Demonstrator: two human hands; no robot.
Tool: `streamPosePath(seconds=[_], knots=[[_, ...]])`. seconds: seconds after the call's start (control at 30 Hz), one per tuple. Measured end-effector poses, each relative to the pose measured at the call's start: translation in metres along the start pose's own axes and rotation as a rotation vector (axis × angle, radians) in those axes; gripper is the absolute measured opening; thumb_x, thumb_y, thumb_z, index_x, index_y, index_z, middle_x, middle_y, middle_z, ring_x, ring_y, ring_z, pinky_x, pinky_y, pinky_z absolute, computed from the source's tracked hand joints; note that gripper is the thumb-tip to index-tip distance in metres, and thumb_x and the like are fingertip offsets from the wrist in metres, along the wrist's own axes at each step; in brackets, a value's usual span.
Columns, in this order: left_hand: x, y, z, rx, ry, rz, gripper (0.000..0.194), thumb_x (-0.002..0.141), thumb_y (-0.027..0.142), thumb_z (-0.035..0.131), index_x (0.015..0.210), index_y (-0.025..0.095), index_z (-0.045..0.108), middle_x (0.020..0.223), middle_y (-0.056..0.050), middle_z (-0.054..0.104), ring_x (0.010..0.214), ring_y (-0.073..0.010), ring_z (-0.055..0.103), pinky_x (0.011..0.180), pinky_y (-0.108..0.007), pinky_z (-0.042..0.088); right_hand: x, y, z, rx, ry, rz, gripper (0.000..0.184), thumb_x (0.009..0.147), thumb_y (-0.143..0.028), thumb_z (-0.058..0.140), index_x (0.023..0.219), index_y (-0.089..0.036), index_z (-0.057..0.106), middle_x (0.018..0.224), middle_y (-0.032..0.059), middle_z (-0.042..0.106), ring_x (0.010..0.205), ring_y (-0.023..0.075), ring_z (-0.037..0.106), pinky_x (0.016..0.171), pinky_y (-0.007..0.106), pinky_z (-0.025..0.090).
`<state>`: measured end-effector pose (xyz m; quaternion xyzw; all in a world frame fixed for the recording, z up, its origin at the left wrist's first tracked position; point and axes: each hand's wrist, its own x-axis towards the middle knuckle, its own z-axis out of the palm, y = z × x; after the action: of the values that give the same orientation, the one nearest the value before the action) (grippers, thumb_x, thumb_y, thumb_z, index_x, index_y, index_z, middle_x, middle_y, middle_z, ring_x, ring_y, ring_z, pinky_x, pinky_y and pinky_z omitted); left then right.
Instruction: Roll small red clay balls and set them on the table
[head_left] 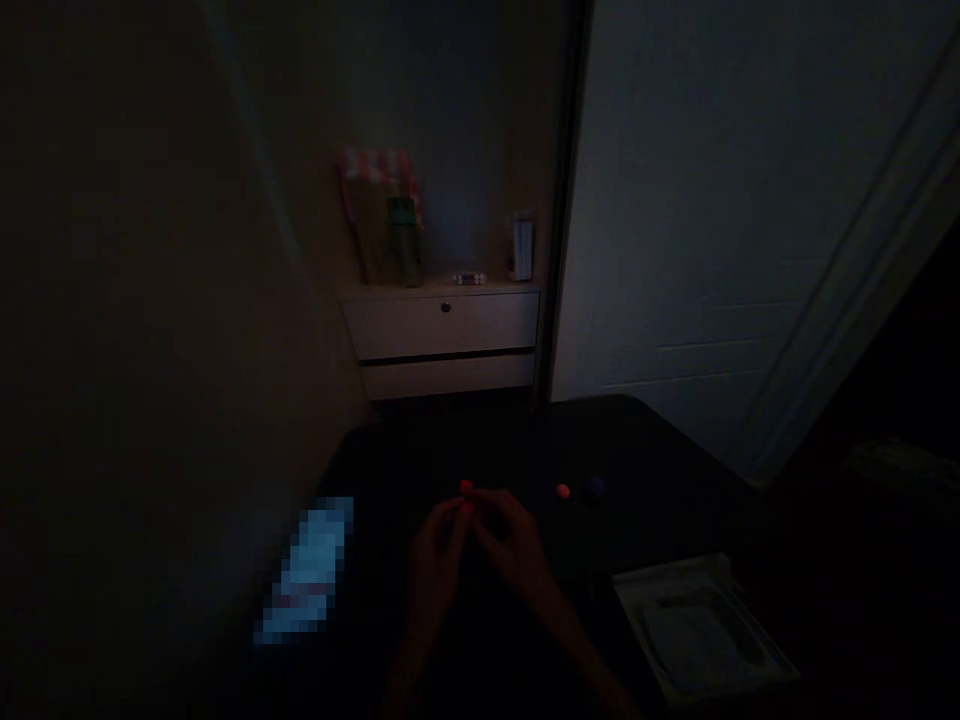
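Observation:
The room is very dark, so detail is faint. My left hand (436, 545) and my right hand (514, 545) meet over the dark table (420, 455). Between their fingertips is a small bright red lump (466, 487), which looks like modelling clay. Fingers of both hands are pinched on it, and they cover part of its lower side. To the right of my hands, a small orange-pink ball (563, 492) lies on the table. Beside that ball sits a dark purple ball (594, 487), slightly larger.
A glowing, blurred-out screen (311, 570) is at the left. At the lower right lies a pale flat package (697, 630). Behind the table, a drawer cabinet (450, 330) bears a green-topped bottle (405, 240), a board with checked cloth (367, 220) and a small wrapped item (469, 279).

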<state>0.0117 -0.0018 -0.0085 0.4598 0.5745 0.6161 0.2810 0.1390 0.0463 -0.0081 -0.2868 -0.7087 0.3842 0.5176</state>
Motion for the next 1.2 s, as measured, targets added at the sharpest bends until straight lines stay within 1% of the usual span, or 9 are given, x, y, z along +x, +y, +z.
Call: streamPosePath(seconds=[0.1, 0.17, 0.33, 0.53, 0.6, 0.73, 0.9, 1.03, 1.2], knots=[[0.0, 0.002, -0.002, 0.046, 0.004, 0.02, 0.039, 0.09, 0.053, 0.063, 0.108, 0.02, 0.074, 0.111, -0.01, 0.078, 0.107, -0.0276, 0.072, 0.095, -0.039, 0.056, 0.0, -0.002, -0.001, 0.008, 0.012, 0.021, 0.019, 0.095, -0.025, 0.067, 0.112, -0.024, 0.076, 0.11, 0.0065, 0.076, 0.101, 0.0212, 0.072, 0.091, 0.033, 0.055], [0.0, 0.003, -0.004, 0.058, 0.007, 0.028, 0.039, 0.091, 0.054, 0.061, 0.108, 0.021, 0.074, 0.111, -0.009, 0.078, 0.105, -0.0272, 0.072, 0.093, -0.038, 0.056, 0.001, -0.003, -0.001, 0.008, 0.029, 0.057, 0.018, 0.096, -0.028, 0.067, 0.11, -0.023, 0.077, 0.11, 0.0068, 0.077, 0.102, 0.0223, 0.072, 0.091, 0.034, 0.055], [-0.002, 0.006, -0.005, 0.082, 0.013, 0.024, 0.04, 0.094, 0.055, 0.056, 0.104, 0.021, 0.074, 0.105, -0.008, 0.077, 0.098, -0.0254, 0.072, 0.086, -0.035, 0.056, 0.001, -0.004, -0.002, 0.004, -0.021, 0.122, 0.015, 0.095, -0.034, 0.07, 0.098, -0.021, 0.077, 0.099, 0.0058, 0.079, 0.094, 0.023, 0.074, 0.084, 0.032, 0.055], [-0.002, 0.005, -0.003, 0.111, 0.029, 0.034, 0.042, 0.093, 0.059, 0.056, 0.094, 0.02, 0.07, 0.081, -0.003, 0.071, 0.074, -0.0207, 0.066, 0.071, -0.031, 0.053, 0.001, -0.005, -0.004, -0.03, -0.047, 0.109, 0.018, 0.096, -0.035, 0.067, 0.095, -0.021, 0.077, 0.095, 0.0046, 0.078, 0.09, 0.0215, 0.072, 0.083, 0.031, 0.053], [-0.001, 0.004, -0.002, 0.098, 0.033, 0.022, 0.042, 0.092, 0.06, 0.058, 0.092, 0.019, 0.069, 0.078, -0.003, 0.07, 0.072, -0.0202, 0.066, 0.069, -0.031, 0.052, 0.001, -0.003, -0.003, -0.039, -0.052, 0.091, 0.017, 0.097, -0.033, 0.065, 0.095, -0.021, 0.077, 0.095, 0.0046, 0.077, 0.091, 0.0213, 0.072, 0.084, 0.031, 0.053], [-0.001, 0.0, -0.001, 0.014, 0.039, 0.024, 0.041, 0.087, 0.057, 0.067, 0.1, 0.018, 0.068, 0.091, -0.007, 0.075, 0.081, -0.0221, 0.071, 0.076, -0.034, 0.056, 0.001, 0.005, -0.001, -0.042, -0.049, 0.035, 0.021, 0.099, -0.025, 0.056, 0.104, -0.022, 0.077, 0.103, 0.0058, 0.077, 0.097, 0.0214, 0.071, 0.09, 0.033, 0.053], [-0.001, -0.003, -0.001, -0.052, 0.045, 0.02, 0.04, 0.079, 0.051, 0.077, 0.099, 0.018, 0.068, 0.097, -0.009, 0.077, 0.091, -0.0254, 0.075, 0.081, -0.037, 0.059, 0.0, 0.007, -0.001, -0.027, -0.055, 0.023, 0.026, 0.099, -0.022, 0.052, 0.107, -0.022, 0.076, 0.108, 0.0066, 0.077, 0.102, 0.0215, 0.071, 0.094, 0.034, 0.053], [0.0, -0.001, -0.002, -0.033, 0.019, 0.008, 0.043, 0.082, 0.051, 0.074, 0.109, 0.017, 0.071, 0.107, -0.012, 0.078, 0.098, -0.0273, 0.075, 0.087, -0.04, 0.059, 0.002, 0.005, -0.002, 0.0, -0.056, 0.035, 0.025, 0.099, -0.023, 0.054, 0.109, -0.022, 0.077, 0.11, 0.0074, 0.077, 0.105, 0.0226, 0.071, 0.096, 0.037, 0.053], [0.0, 0.001, -0.001, -0.023, -0.005, 0.029, 0.039, 0.086, 0.05, 0.07, 0.105, 0.018, 0.075, 0.108, -0.012, 0.08, 0.103, -0.0282, 0.075, 0.093, -0.041, 0.058, 0.002, 0.005, -0.002, 0.053, -0.031, 0.038, 0.02, 0.096, -0.028, 0.063, 0.11, -0.022, 0.076, 0.115, 0.0085, 0.077, 0.108, 0.0242, 0.072, 0.098, 0.038, 0.054]])
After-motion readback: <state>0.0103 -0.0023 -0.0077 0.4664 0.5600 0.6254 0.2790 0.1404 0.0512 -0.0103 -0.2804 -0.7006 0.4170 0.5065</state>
